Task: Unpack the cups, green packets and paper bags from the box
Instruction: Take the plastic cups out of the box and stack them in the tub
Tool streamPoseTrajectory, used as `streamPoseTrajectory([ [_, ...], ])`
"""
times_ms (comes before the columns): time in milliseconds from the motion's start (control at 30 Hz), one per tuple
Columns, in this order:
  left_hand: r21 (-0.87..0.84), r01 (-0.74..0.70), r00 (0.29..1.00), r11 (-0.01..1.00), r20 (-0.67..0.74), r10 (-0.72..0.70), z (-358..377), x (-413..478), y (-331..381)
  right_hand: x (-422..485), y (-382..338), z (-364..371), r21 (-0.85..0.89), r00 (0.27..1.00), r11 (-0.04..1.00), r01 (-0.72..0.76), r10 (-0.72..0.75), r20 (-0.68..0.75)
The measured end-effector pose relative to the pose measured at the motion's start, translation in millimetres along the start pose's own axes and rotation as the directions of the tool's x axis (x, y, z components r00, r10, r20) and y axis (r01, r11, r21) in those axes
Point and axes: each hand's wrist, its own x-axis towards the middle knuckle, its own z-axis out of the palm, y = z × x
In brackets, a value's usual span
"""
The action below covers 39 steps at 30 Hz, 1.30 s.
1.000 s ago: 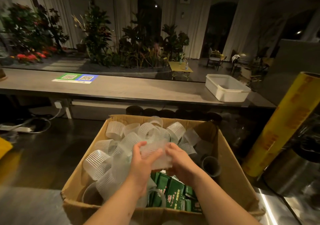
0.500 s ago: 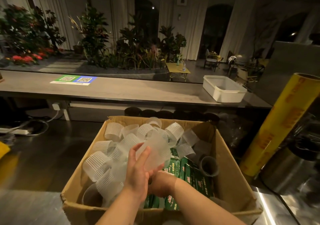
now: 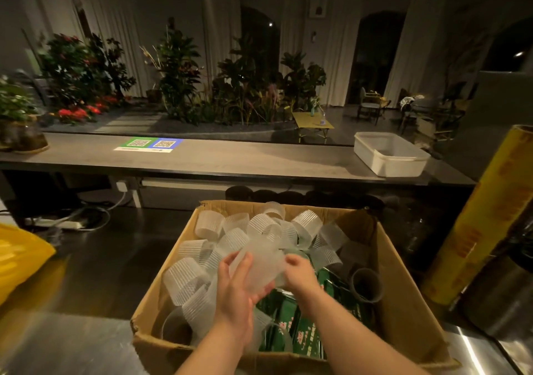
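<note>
A translucent plastic cup is held above the open cardboard box, over its middle. The left hand is wrapped under and around the cup's left side, with the thumb raised along its wall and the fingers curled beneath it. The right hand is set against the cup's right side with its fingers bent. That hand is blurred, so its grip can only be taken as a probable pinch on the rim.

Inside the box, a heap of ribbed translucent cups is piled across the left half and the far side, lying at all angles. Green packets are stacked in the near right part, partly under the forearms. A dark cup is seen lying on its side by the right wall.

Beyond the box, a long grey counter carries a white plastic tub at its right end and a green and blue QR placard left of centre. A tall yellow roll stands to the right of the box, and a yellow bag lies at the left edge.
</note>
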Motion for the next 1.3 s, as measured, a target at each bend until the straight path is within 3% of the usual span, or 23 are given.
streamPoseTrajectory([
  [100,0.067,-0.002,1.0,0.998,0.02,0.001,-3,1,-1,-7,-8,-41,0.36,0.993,0.931,0.06,-0.02,-0.115],
  [200,0.157,-0.032,0.999,0.987,0.034,0.027,-4,-1,-4,-17,-6,-69,0.646,0.99,0.756,0.111,-0.142,-0.004],
  [267,0.182,-0.052,0.999,0.982,0.025,0.048,-2,-2,-5,-26,-7,-71,0.658,0.969,0.741,0.138,-0.238,0.065],
  [333,0.215,-0.076,0.997,0.974,0.033,0.071,-1,-3,-7,-30,-12,-64,0.584,0.959,0.794,0.168,-0.268,0.088],
  [433,0.283,-0.117,0.993,0.952,0.04,0.11,-2,-3,-8,-31,-17,-49,0.444,0.958,0.882,0.158,-0.245,0.147],
  [633,0.368,-0.114,0.994,0.923,0.043,0.105,-4,1,-14,-40,-26,-25,0.24,0.949,0.954,0.181,-0.233,0.212],
  [700,0.367,-0.142,0.99,0.919,0.04,0.137,-4,1,-15,-45,-27,-18,0.185,0.925,0.97,0.16,-0.213,0.315],
  [767,0.333,-0.176,0.983,0.926,0.018,0.18,-4,-1,-13,-44,-28,-17,0.317,0.906,0.941,0.123,-0.237,0.352],
  [833,0.257,-0.206,0.975,0.944,-0.029,0.221,-5,-4,-9,-34,-28,-15,0.488,0.958,0.871,0.053,-0.183,0.223],
  [867,0.219,-0.226,0.968,0.949,-0.057,0.243,-5,-5,-6,-28,-27,-15,0.422,0.98,0.904,0.069,-0.14,0.139],
  [933,0.167,-0.256,0.957,0.952,-0.094,0.274,-7,-6,-3,-21,-20,-13,-0.093,0.991,0.989,0.112,-0.104,0.082],
  [967,0.146,-0.256,0.958,0.956,-0.098,0.271,-7,-7,-3,-19,-12,-12,-0.325,0.982,0.939,0.115,-0.058,0.18],
  [1033,0.125,-0.246,0.962,0.961,-0.093,0.258,-8,-5,-3,-17,7,-8,-0.586,0.909,0.804,0.104,0.162,0.384],
  [1100,0.129,-0.246,0.964,0.961,-0.075,0.257,-7,-6,-4,-21,14,-4,-0.696,0.836,0.698,0.169,0.273,0.477],
  [1200,0.136,-0.244,0.965,0.96,-0.067,0.255,-8,-6,-6,-22,16,3,-0.744,0.826,0.582,0.328,0.206,0.525],
  [1300,0.146,-0.228,0.967,0.963,-0.083,0.241,-9,-5,-6,-20,15,4,-0.707,0.881,0.635,0.312,0.086,0.466],
])
